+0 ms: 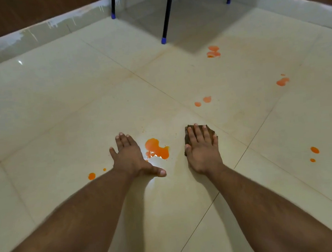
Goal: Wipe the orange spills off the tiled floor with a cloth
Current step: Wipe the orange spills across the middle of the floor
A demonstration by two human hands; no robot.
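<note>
Fingers first: on the right hand [202, 149] they lie straight and flat across a brown cloth [189, 132], pressing it onto the tiled floor [59, 107], with the cloth's edges poking out past the fingertips and along the thumb side. No curl, no pinch, just a flat palm-down press. The left hand [131, 157] is also spread out flat, fingers straight and holding nothing, thumb stuck out toward the middle. It looks like it's just bracing on the tile.

Between the two hands sits the biggest orange puddle [156, 148], just beside the left hand and a little apart from the cloth — untouched as far as I can tell, edges are still crisp. My read is we're at the start of a wipe stroke: cloth is down and loaded with pressure, but not yet on the spill.

So the next move probably calls for sliding the cloth leftward across that puddle while keeping the palm flat, and maybe lifting the left hand out of the way so it doesn't get smeared.

Plenty left after that — small drops [91, 176] near the left forearm, a pair of spots [203, 101] farther out, a blotch [213, 51] near the blue-tipped chair leg [166, 15], and more splashes [282, 81] off to the right.
</note>
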